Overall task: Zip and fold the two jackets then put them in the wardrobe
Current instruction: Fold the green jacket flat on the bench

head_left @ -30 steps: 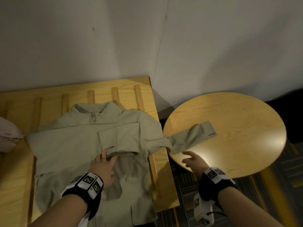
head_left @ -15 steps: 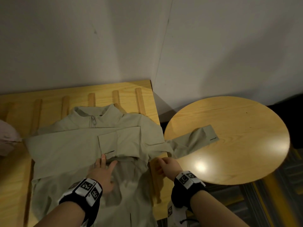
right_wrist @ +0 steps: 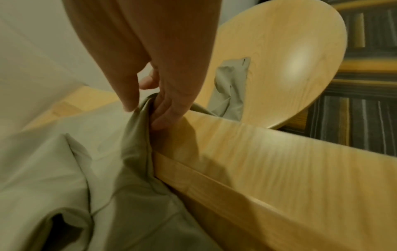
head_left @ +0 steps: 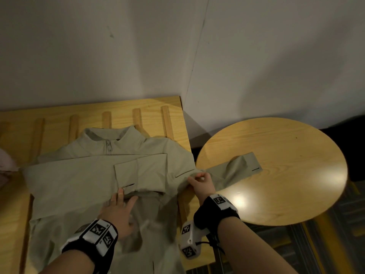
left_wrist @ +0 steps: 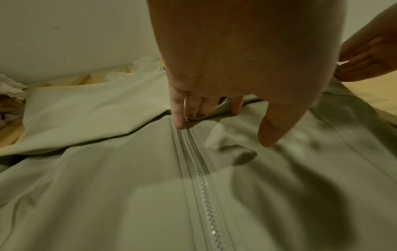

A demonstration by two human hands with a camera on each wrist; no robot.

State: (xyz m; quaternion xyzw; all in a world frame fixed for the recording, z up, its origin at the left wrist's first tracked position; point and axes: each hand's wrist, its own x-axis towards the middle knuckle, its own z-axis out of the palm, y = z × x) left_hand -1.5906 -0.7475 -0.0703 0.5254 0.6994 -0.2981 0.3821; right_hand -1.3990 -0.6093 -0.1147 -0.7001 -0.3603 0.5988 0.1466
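Note:
A pale green jacket lies zipped and face up on the slatted wooden bench, its collar toward the wall. One sleeve is folded across the chest. The other sleeve stretches right onto the round table. My left hand presses flat on the jacket's front just below the folded cuff, fingers straight beside the zip. My right hand pinches the jacket's fabric at the armpit, by the bench's right edge.
A round wooden table stands right of the bench, with a dark gap and striped carpet between and beyond. A pale pink garment lies at the bench's far left. White walls meet in a corner behind.
My right hand moved left from the round table's near edge to the jacket's side and took hold of the fabric there. The left hand stayed pressed on the jacket's front.

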